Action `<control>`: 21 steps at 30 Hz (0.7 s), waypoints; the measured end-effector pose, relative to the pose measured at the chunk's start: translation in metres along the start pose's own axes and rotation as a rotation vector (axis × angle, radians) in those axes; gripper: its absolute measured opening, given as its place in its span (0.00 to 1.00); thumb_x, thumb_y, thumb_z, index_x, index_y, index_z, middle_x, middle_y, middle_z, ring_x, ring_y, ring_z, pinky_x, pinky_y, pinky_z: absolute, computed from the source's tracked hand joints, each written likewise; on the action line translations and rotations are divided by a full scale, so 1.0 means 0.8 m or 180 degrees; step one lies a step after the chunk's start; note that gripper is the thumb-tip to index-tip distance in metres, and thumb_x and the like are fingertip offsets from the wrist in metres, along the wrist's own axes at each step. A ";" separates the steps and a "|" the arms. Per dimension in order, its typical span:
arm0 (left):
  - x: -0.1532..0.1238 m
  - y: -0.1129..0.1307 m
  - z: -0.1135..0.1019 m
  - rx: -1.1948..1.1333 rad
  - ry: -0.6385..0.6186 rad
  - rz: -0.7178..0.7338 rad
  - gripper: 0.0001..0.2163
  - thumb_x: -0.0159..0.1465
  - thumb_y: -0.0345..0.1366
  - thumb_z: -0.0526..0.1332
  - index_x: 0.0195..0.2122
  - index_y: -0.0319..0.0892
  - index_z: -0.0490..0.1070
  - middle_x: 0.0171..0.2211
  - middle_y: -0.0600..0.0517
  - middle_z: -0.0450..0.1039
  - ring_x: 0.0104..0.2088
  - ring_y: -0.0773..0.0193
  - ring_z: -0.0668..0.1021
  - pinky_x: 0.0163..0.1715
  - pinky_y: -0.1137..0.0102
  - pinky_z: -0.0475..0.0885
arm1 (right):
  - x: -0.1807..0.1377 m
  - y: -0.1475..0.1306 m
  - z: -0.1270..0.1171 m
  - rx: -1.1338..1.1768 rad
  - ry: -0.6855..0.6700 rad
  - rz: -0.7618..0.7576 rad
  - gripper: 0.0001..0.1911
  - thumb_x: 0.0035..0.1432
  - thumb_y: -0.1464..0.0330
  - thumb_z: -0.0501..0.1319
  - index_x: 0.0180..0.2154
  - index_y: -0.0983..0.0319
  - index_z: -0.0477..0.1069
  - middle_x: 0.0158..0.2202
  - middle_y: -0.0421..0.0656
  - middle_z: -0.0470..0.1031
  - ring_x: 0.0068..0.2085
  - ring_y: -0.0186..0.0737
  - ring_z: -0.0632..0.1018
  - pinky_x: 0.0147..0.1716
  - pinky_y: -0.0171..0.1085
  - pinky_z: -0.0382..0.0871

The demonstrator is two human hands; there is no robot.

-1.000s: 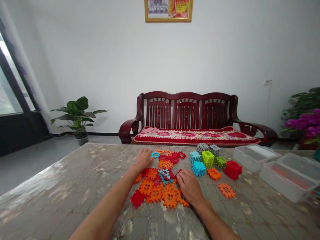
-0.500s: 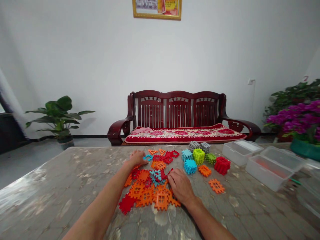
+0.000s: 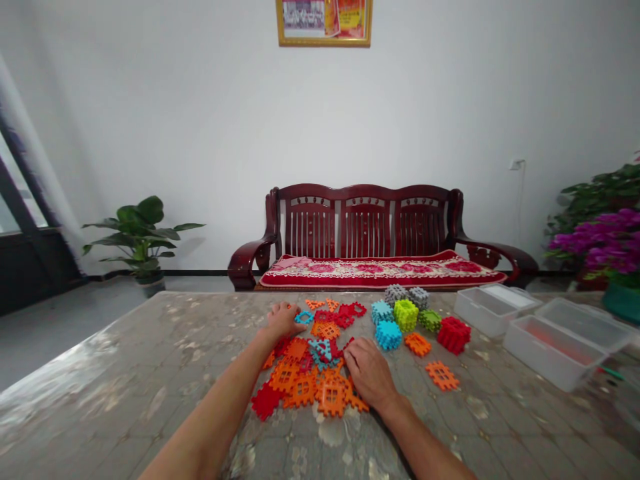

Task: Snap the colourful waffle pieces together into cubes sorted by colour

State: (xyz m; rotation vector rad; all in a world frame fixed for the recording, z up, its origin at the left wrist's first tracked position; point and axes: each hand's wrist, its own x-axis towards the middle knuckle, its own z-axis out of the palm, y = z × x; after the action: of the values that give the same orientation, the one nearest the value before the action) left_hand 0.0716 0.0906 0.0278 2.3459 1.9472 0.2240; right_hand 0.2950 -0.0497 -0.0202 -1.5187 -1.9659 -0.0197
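Observation:
A loose pile of flat plastic interlocking tiles lies between my hands, mostly orange and red with some blue. My left hand [image 3: 283, 321] rests at the pile's far left edge, fingers apart, its thumb close to a blue ring-shaped tile [image 3: 304, 317]. On the right side, my right hand [image 3: 369, 369] has its fingers curled, and the fingertips meet a small red tile [image 3: 347, 345]. Beside them lies a blue triangular tile [image 3: 321, 349]. Orange window tiles [image 3: 333, 393] and a solid red tile [image 3: 267, 401] form the near side of the pile.
Right of the pile stand stacks of blue [image 3: 388, 335], lime green [image 3: 405, 315], grey [image 3: 419, 297] and red tiles [image 3: 454, 335]. A loose orange tile [image 3: 442, 375] lies nearer. Clear plastic boxes [image 3: 555, 350] stand farther right. Beyond the table is a wooden bench [image 3: 365, 220].
The view has turned slightly left, so everything sits farther right in the picture. Both hands stay at about the same places on the pile; the tiles look unchanged.

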 end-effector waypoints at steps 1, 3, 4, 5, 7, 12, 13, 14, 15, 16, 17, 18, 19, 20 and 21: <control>0.000 0.000 0.000 -0.0012 -0.0023 -0.0008 0.23 0.54 0.46 0.66 0.52 0.49 0.73 0.57 0.42 0.68 0.58 0.45 0.67 0.53 0.55 0.65 | 0.000 0.000 0.000 -0.0001 -0.0010 0.0004 0.15 0.69 0.70 0.51 0.32 0.60 0.73 0.36 0.42 0.73 0.41 0.39 0.71 0.46 0.37 0.60; 0.001 0.000 -0.001 -0.0031 -0.0063 -0.0028 0.22 0.54 0.45 0.66 0.50 0.48 0.74 0.56 0.42 0.68 0.58 0.45 0.68 0.53 0.57 0.66 | 0.000 0.000 -0.001 -0.0005 -0.0028 0.0016 0.15 0.68 0.70 0.51 0.32 0.60 0.73 0.36 0.42 0.74 0.42 0.39 0.71 0.46 0.37 0.61; 0.002 0.000 -0.001 -0.0035 -0.0080 -0.0039 0.21 0.54 0.45 0.66 0.49 0.47 0.75 0.56 0.42 0.69 0.58 0.45 0.68 0.52 0.57 0.67 | 0.000 0.000 -0.001 -0.0008 -0.0030 0.0024 0.15 0.68 0.71 0.51 0.32 0.60 0.73 0.36 0.42 0.74 0.42 0.40 0.71 0.46 0.37 0.61; 0.003 0.001 -0.001 -0.0038 -0.0093 -0.0042 0.20 0.54 0.45 0.66 0.48 0.47 0.75 0.56 0.42 0.69 0.57 0.45 0.68 0.52 0.58 0.67 | 0.000 0.000 -0.001 -0.0009 -0.0024 0.0029 0.14 0.68 0.71 0.52 0.32 0.60 0.73 0.36 0.42 0.74 0.42 0.40 0.71 0.46 0.37 0.61; 0.005 0.001 -0.001 -0.0041 -0.0106 -0.0014 0.21 0.54 0.45 0.66 0.49 0.48 0.75 0.58 0.42 0.68 0.59 0.45 0.67 0.53 0.57 0.66 | 0.000 -0.001 0.000 0.0009 0.0005 0.0024 0.14 0.68 0.71 0.52 0.33 0.59 0.74 0.36 0.42 0.74 0.42 0.40 0.71 0.46 0.37 0.61; 0.014 -0.001 0.000 -0.0052 -0.0187 0.0231 0.31 0.51 0.40 0.70 0.58 0.55 0.69 0.66 0.44 0.60 0.66 0.40 0.59 0.59 0.50 0.60 | -0.001 0.000 0.001 0.0031 0.0057 -0.0005 0.14 0.67 0.72 0.53 0.33 0.59 0.74 0.36 0.42 0.74 0.42 0.40 0.72 0.46 0.38 0.62; 0.016 -0.002 0.000 -0.0056 -0.0227 0.0285 0.30 0.50 0.40 0.70 0.57 0.55 0.70 0.66 0.45 0.60 0.66 0.40 0.58 0.59 0.49 0.60 | -0.001 0.000 0.001 0.0022 0.0064 0.0000 0.14 0.67 0.72 0.53 0.33 0.59 0.74 0.36 0.42 0.74 0.42 0.40 0.72 0.46 0.38 0.62; 0.019 -0.003 0.001 -0.0060 -0.0262 0.0331 0.28 0.50 0.40 0.70 0.55 0.56 0.72 0.65 0.46 0.62 0.66 0.39 0.59 0.59 0.49 0.60 | -0.001 0.000 0.002 0.0018 0.0068 0.0006 0.14 0.67 0.72 0.53 0.33 0.59 0.74 0.36 0.42 0.74 0.42 0.40 0.72 0.45 0.38 0.62; 0.021 -0.004 0.002 -0.0063 -0.0284 0.0370 0.26 0.50 0.40 0.70 0.53 0.55 0.74 0.64 0.47 0.64 0.66 0.40 0.60 0.59 0.50 0.61 | 0.000 0.000 0.002 0.0017 0.0069 0.0014 0.13 0.67 0.72 0.53 0.33 0.59 0.74 0.36 0.42 0.74 0.42 0.40 0.72 0.45 0.38 0.62; 0.024 -0.006 0.003 -0.0064 -0.0294 0.0401 0.24 0.50 0.40 0.70 0.50 0.54 0.75 0.62 0.47 0.66 0.65 0.40 0.61 0.58 0.51 0.62 | 0.000 0.000 0.002 0.0017 0.0065 0.0027 0.13 0.67 0.72 0.53 0.32 0.59 0.74 0.36 0.42 0.74 0.42 0.40 0.72 0.45 0.38 0.62; 0.025 -0.008 0.004 -0.0065 -0.0294 0.0423 0.22 0.50 0.41 0.70 0.48 0.52 0.76 0.60 0.46 0.68 0.64 0.41 0.62 0.57 0.52 0.63 | 0.000 0.000 0.002 0.0019 0.0056 0.0044 0.13 0.67 0.72 0.53 0.32 0.59 0.74 0.36 0.42 0.74 0.42 0.40 0.72 0.45 0.38 0.62; 0.027 -0.010 0.006 -0.0064 -0.0285 0.0431 0.21 0.50 0.41 0.70 0.46 0.50 0.76 0.57 0.46 0.70 0.63 0.43 0.64 0.57 0.54 0.64 | 0.000 -0.001 0.001 0.0022 0.0044 0.0061 0.13 0.67 0.72 0.53 0.32 0.59 0.74 0.36 0.42 0.75 0.42 0.40 0.72 0.45 0.38 0.62; 0.028 -0.012 0.008 -0.0063 -0.0270 0.0427 0.20 0.49 0.42 0.70 0.45 0.49 0.76 0.55 0.45 0.71 0.61 0.44 0.66 0.55 0.56 0.65 | 0.000 -0.001 0.001 0.0024 0.0033 0.0078 0.13 0.67 0.72 0.53 0.33 0.59 0.74 0.37 0.42 0.75 0.42 0.40 0.72 0.45 0.38 0.62; 0.028 -0.014 0.009 -0.0061 -0.0250 0.0407 0.19 0.49 0.43 0.70 0.43 0.47 0.76 0.54 0.44 0.72 0.59 0.45 0.68 0.54 0.57 0.66 | 0.000 -0.002 0.000 0.0026 0.0023 0.0095 0.13 0.66 0.72 0.53 0.33 0.59 0.74 0.37 0.42 0.75 0.42 0.41 0.72 0.45 0.38 0.63; 0.028 -0.015 0.011 -0.0061 -0.0225 0.0378 0.20 0.48 0.43 0.70 0.42 0.46 0.76 0.52 0.44 0.72 0.57 0.45 0.69 0.53 0.58 0.67 | 0.000 -0.003 -0.001 0.0031 0.0014 0.0110 0.13 0.66 0.73 0.54 0.33 0.59 0.74 0.37 0.42 0.75 0.42 0.41 0.72 0.45 0.38 0.63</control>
State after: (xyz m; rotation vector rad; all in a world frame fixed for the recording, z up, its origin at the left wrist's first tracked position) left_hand 0.0650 0.1152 0.0186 2.4249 1.7693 0.1643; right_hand 0.2932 -0.0507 -0.0190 -1.5449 -1.9331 0.0010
